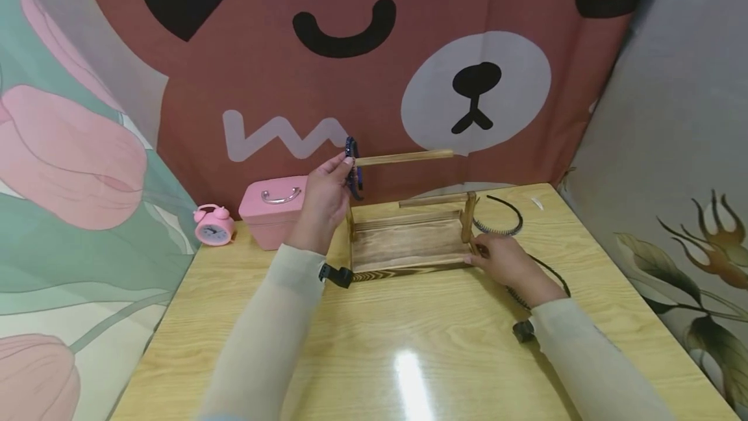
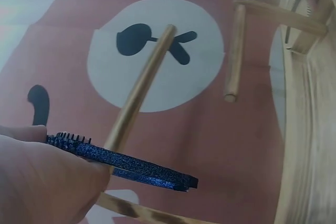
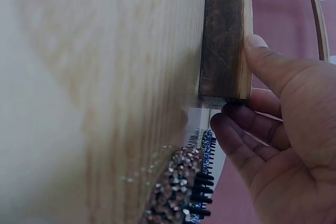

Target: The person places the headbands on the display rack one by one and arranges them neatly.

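Observation:
My left hand (image 1: pixel 328 197) pinches dark blue glittery headbands (image 2: pixel 142 170) with comb teeth, at the left end of a wooden rod (image 1: pixel 406 157). That rod belongs to a wooden stand (image 1: pixel 409 245) with a tray-like base. Its upright on that side is mostly hidden behind my hand. A second rod (image 2: pixel 235 56) sticks out from the right upright (image 1: pixel 469 216). My right hand (image 1: pixel 504 260) grips the base's right end, thumb on the edge and fingers around the corner, as the right wrist view shows. A glittery toothed headband (image 3: pixel 176 187) lies close below these fingers.
On the table (image 1: pixel 362 343), a dark toothed headband (image 1: pixel 507 229) lies behind the right hand, another (image 1: pixel 552 271) partly under its wrist. A pink case (image 1: pixel 271 210) with a metal handle and a pink alarm clock (image 1: pixel 213 226) stand at the left. A printed bear curtain (image 1: pixel 263 63) hangs behind.

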The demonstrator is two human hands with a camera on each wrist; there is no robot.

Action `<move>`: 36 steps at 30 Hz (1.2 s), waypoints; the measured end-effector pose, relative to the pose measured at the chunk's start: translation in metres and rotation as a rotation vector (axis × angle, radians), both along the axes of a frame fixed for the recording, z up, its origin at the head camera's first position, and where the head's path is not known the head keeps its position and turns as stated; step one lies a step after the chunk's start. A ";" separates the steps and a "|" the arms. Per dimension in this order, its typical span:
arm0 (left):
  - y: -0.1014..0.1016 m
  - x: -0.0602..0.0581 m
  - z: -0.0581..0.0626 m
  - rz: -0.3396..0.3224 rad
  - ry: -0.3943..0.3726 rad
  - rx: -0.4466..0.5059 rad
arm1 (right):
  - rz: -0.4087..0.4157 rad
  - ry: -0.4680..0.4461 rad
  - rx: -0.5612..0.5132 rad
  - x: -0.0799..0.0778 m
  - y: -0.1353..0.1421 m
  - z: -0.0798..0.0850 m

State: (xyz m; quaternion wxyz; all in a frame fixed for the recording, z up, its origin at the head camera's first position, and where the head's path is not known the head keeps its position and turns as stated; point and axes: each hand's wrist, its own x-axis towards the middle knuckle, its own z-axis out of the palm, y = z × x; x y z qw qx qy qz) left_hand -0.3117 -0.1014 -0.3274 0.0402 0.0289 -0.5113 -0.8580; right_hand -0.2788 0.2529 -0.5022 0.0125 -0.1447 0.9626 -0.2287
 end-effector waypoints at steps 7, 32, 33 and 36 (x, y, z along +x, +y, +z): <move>0.011 0.000 -0.014 0.043 -0.011 -0.003 | 0.003 0.008 -0.014 0.001 0.001 0.000; 0.018 0.000 -0.037 0.108 -0.007 -0.092 | 0.010 0.053 -0.016 0.001 -0.001 -0.001; 0.018 0.000 -0.037 0.109 -0.006 -0.096 | 0.008 0.055 -0.015 0.001 -0.001 -0.001; 0.018 -0.001 -0.039 0.109 0.002 -0.098 | 0.007 0.058 -0.014 0.001 -0.001 0.000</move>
